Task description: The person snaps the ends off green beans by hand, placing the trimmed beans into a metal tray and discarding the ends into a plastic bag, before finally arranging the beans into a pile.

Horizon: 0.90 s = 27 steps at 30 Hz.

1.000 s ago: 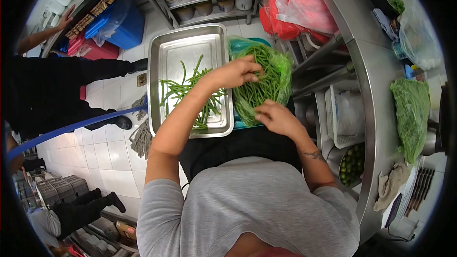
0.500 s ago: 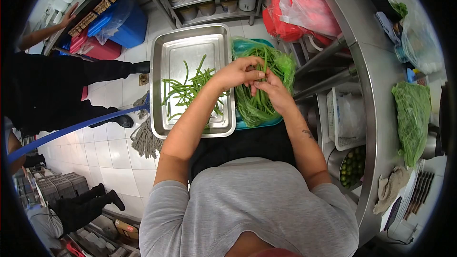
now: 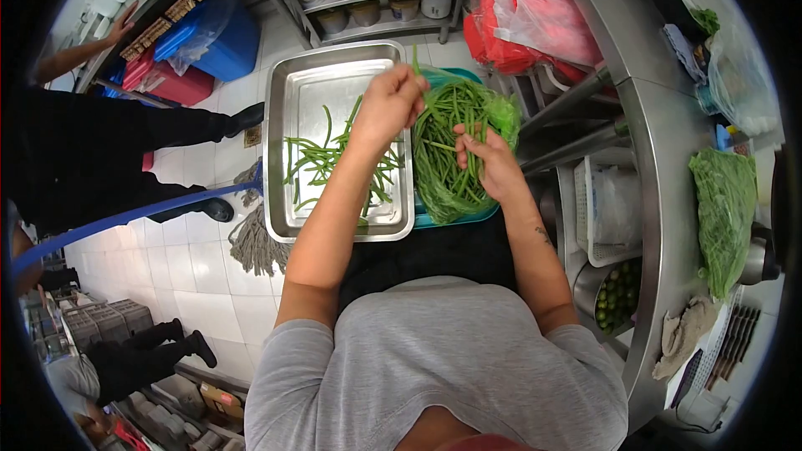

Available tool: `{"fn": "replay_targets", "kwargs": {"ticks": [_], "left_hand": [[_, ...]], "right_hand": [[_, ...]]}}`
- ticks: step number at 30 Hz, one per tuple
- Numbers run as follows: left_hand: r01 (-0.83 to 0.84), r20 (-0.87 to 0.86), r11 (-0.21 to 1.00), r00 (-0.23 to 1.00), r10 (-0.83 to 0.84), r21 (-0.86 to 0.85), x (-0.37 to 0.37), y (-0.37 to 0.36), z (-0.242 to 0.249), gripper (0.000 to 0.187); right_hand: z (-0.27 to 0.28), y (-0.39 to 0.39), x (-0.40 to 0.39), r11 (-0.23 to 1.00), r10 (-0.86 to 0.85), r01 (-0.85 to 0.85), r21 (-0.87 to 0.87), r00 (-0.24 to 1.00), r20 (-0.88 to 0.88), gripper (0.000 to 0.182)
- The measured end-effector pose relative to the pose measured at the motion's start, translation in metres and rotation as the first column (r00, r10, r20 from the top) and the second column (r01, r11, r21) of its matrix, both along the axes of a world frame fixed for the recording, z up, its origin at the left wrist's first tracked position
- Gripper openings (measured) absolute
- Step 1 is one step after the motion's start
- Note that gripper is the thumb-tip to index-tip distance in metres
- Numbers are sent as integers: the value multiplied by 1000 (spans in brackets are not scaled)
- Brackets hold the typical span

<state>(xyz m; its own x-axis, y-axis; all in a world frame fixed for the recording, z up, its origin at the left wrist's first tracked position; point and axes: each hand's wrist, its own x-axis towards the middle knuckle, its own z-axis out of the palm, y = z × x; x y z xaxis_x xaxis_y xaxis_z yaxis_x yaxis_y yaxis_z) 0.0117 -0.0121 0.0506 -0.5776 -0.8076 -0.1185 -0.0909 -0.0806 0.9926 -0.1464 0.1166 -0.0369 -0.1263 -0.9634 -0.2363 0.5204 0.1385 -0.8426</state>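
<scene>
A steel tray [image 3: 330, 75] holds loose beans [image 3: 334, 159]; beside it a green bag [image 3: 501, 113] holds more. The left hand [image 3: 386, 104] grips one bean [image 3: 415, 63], seemingly upright. The right hand [image 3: 493, 163] pinches beans in the bag.

Bare tray [image 3: 334, 88] end beyond beans [image 3: 330, 159]

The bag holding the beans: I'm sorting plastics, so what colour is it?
Translucent green bag, seen in the head view.

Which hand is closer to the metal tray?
Left. The left hand hangs over the metal tray's right edge, pinching a bean. The right hand rests on the bag of beans, beside the tray.
</scene>
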Motion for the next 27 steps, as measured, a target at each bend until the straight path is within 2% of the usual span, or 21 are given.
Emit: {"fn": "replay_targets", "kwargs": {"ticks": [2, 4, 6, 9, 12, 13, 16, 19, 20, 21, 22, 23, 26, 27], "left_hand": [[127, 243, 992, 962, -122, -3, 7, 9, -6, 15], [271, 351, 961, 907, -233, -61, -3, 27, -32, 16], [245, 332, 907, 935, -128, -341, -16, 44, -70, 19], [107, 283, 822, 957, 68, -560, -27, 61, -82, 25], [109, 222, 774, 974, 41, -623, -25, 69, -75, 29], [202, 334, 820, 942, -14, -536, -20, 74, -62, 34], [250, 459, 738, 884, 91, -627, -16, 80, -69, 39], [121, 296, 777, 951, 87, -617, -14, 84, -83, 43], [-12, 173, 921, 981, 86, -390, -13, 84, -87, 43], [-114, 52, 987, 991, 120, -115, -12, 84, -82, 44], [-173, -55, 969, 981, 185, 178, -12, 83, -80, 44], [-250, -129, 910, 943, 306, 330, -15, 82, -86, 46], [-184, -335, 779, 826, 453, 600, -28, 82, -84, 45], [-135, -463, 816, 766, 446, 563, -35, 84, -83, 41]], "right_hand": [[3, -3, 0, 997, -76, 76, 0, 992, 101, 23], [3, -6, 3, 994, -112, 110, 27, 984, 135, 25], [2, -10, 9, 992, -126, 124, 20, 984, 126, 26], [2, -11, 13, 990, -134, 137, -33, 988, 82, 24], [8, -8, 8, 982, -174, 181, -45, 976, 133, 20], [10, -8, 7, 979, -193, 200, -34, 968, 159, 19], [10, -8, 9, 970, -207, 233, -68, 942, 266, 18], [6, -12, 8, 956, -230, 278, -99, 913, 338, 19], [4, -14, 7, 950, -243, 296, -102, 903, 354, 20], [8, -15, 7, 940, -239, 313, -136, 888, 393, 21], [11, -17, 7, 928, -232, 331, -169, 872, 432, 21], [14, -17, 8, 914, -225, 352, -201, 854, 470, 21], [19, -20, 27, 921, -238, 338, -194, 882, 407, 24], [19, -18, 35, 929, -228, 327, -173, 875, 427, 25]]}}
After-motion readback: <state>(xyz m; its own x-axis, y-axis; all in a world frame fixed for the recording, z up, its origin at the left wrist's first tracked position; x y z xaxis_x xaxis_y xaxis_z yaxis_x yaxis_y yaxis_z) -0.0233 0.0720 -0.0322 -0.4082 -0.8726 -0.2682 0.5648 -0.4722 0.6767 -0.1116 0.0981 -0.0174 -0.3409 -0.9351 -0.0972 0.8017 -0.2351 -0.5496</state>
